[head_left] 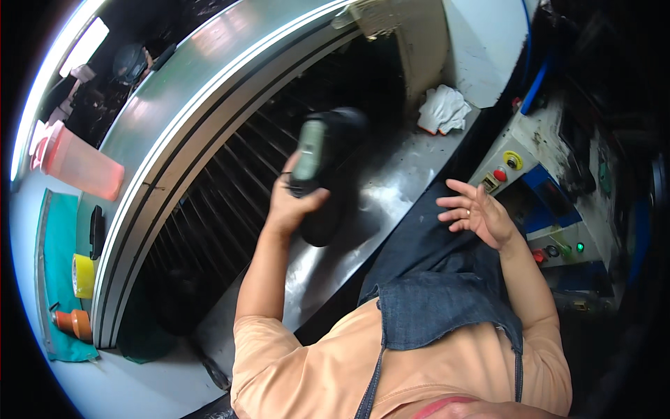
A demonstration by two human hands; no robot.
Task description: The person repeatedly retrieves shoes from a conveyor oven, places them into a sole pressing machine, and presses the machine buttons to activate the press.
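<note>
My left hand (294, 204) grips a black shoe (310, 155) with a grey-green part, raised above the metal ledge and the dark roller bed. Its far end is blurred by motion. Below my thumb shows a rounded black shape (322, 227); whether it belongs to the shoe or is a second piece, I cannot tell. My right hand (481, 215) holds nothing, its fingers spread in the air over my dark apron, left of a control panel (504, 164). On one finger there is a ring.
White gloves (444, 109) lie at the far end of the shiny metal ledge (398, 178). Slatted dark rollers (223, 185) run behind a raised metal rail (150, 185). To the left stand a pinkish plastic container (84, 164), yellow tape (83, 276) and an orange-brown cylinder (75, 324).
</note>
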